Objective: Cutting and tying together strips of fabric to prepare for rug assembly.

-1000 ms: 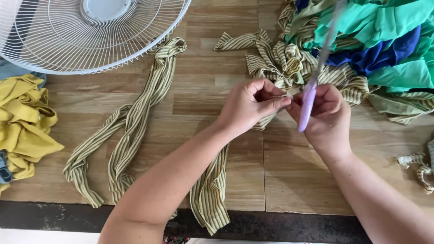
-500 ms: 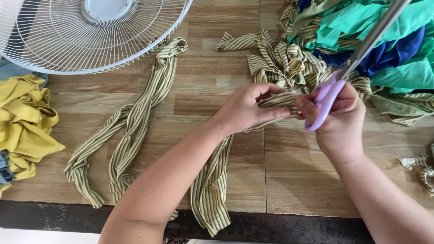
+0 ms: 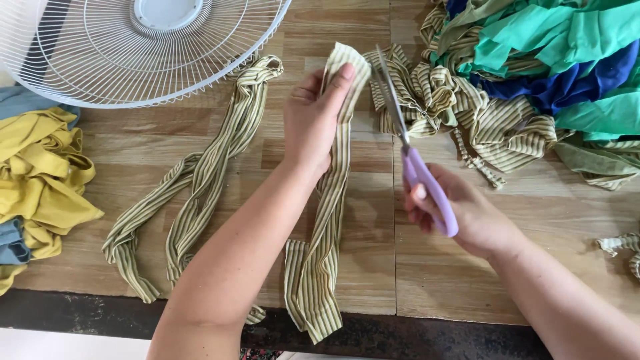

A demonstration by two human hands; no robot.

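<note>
No package, label or sign shows on the wooden table [image 3: 467,267]; identify the items by shape and colour. A white wire fan guard [image 3: 133,53] lies at the far left, with crumpled yellow cloth [image 3: 40,180] near it on the left edge. A heap of green and blue fabric [image 3: 560,60] fills the far right corner, and bunched striped offcuts [image 3: 460,113] lie against its left side. A loose looped striped strip [image 3: 200,187] lies flat on the table between the fan guard and your left forearm. Your left hand [image 3: 313,120] is raised at centre, back toward you, fingers pointing far; it pinches the upper end of the striped fabric strip [image 3: 330,220] between thumb and fingers. The strip's top edge stands just above your fingertips, and the rest hangs down along the right side of your wrist and forearm, its folded lower end reaching the near table edge. Your right hand [image 3: 460,213] sits right of the strip and nearer to you, clenched around the purple handles of the scissors [image 3: 413,153]. The blades point far and slightly left, their tip just right of the strip's upper end, close to it; you cannot tell whether they touch. The blades appear nearly closed. Your right forearm enters from the near right corner.
</note>
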